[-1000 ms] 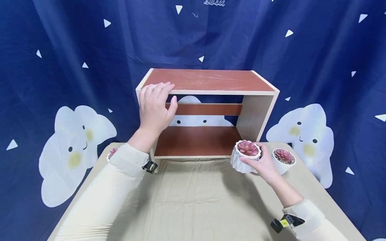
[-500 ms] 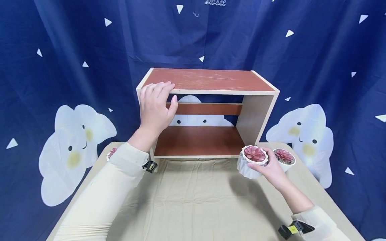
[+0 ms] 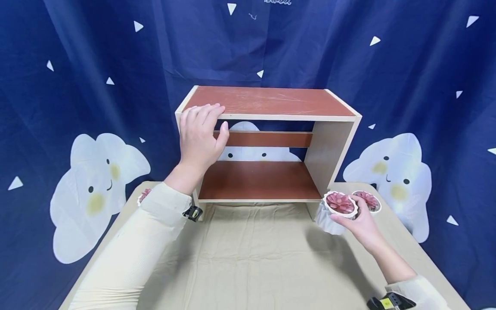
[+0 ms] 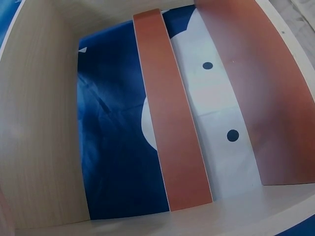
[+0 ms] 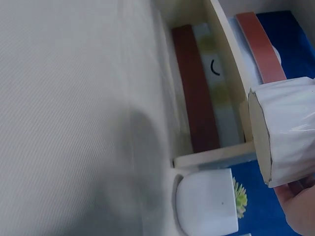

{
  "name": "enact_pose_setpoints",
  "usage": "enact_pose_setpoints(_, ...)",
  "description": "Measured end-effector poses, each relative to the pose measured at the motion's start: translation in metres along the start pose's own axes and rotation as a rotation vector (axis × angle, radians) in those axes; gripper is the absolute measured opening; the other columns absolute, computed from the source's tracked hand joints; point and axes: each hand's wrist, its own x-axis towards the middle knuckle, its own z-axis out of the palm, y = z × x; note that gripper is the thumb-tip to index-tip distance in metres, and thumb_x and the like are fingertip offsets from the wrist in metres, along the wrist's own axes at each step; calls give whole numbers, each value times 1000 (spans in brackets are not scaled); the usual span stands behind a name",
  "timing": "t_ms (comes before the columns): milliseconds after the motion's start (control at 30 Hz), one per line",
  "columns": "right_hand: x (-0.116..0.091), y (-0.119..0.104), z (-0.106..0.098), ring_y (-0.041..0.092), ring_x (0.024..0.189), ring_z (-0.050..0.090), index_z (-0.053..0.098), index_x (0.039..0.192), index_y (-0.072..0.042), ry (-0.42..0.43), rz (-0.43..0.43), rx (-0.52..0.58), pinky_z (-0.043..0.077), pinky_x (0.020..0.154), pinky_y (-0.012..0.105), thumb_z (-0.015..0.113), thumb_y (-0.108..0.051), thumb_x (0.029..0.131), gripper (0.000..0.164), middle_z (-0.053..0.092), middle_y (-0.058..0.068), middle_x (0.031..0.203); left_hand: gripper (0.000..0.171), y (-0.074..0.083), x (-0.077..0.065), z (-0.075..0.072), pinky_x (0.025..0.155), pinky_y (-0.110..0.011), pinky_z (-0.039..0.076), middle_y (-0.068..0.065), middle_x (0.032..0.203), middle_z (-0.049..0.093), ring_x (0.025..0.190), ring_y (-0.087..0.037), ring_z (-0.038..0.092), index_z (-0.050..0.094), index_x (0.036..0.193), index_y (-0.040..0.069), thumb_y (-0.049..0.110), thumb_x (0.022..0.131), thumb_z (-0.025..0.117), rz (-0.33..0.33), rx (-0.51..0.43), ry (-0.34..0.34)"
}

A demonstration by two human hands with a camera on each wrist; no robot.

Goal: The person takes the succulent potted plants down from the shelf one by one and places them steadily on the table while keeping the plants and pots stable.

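My right hand (image 3: 362, 221) holds a fluted white pot with a red succulent (image 3: 340, 202), thumb on the near side of its rim. The pot is in the air, just in front of the right end of a small wooden shelf unit (image 3: 271, 103). In the right wrist view the white pot (image 5: 290, 130) shows its underside, tilted. My left hand (image 3: 199, 140) rests at the shelf's upper left front corner, fingers lying over the top edge. Behind the right hand stands a second white pot with a red succulent (image 3: 372, 202), partly hidden.
Another red succulent (image 3: 144, 196) shows beyond the left forearm. A smooth white pot (image 5: 206, 201) with pale green leaves is low in the right wrist view. Beige cloth (image 3: 248, 258) covers the table; a dark blue curtain (image 3: 240, 47) hangs behind the shelf.
My right hand has carried the fluted pot rightward and toward me, away from the shelf's front opening. It now covers more of the second pot. The left hand stays put.
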Motion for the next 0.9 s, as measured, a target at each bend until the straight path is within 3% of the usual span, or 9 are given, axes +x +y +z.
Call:
enact_pose_setpoints(133,-3,4,-5,-9,97,54,34,136,8,15,2,2,44,83,8,79,-6,83,71,51,12,122,42,0,1,0,106,-48,34,-7,130,66,120,-30,54,67,127,10,32,95,49,12,5,13)
enact_pose_setpoints(367,-6,15,-14,-12,98,51,30,141,8,10,32,-17,42,82,6,77,-8,85,75,48,19,131,42,1,0,0,106,-48,34,-7,130,66,120,-30,54,67,127,10,31,95,50,10,-2,18)
enact_pose_setpoints(900,-14,39,-22,-15,99,47,32,140,10,14,80,-80,38,85,5,78,-12,86,74,48,25,133,44,1,0,0,107,-47,34,-7,129,66,121,-30,55,68,126,11,36,97,46,6,-3,6)
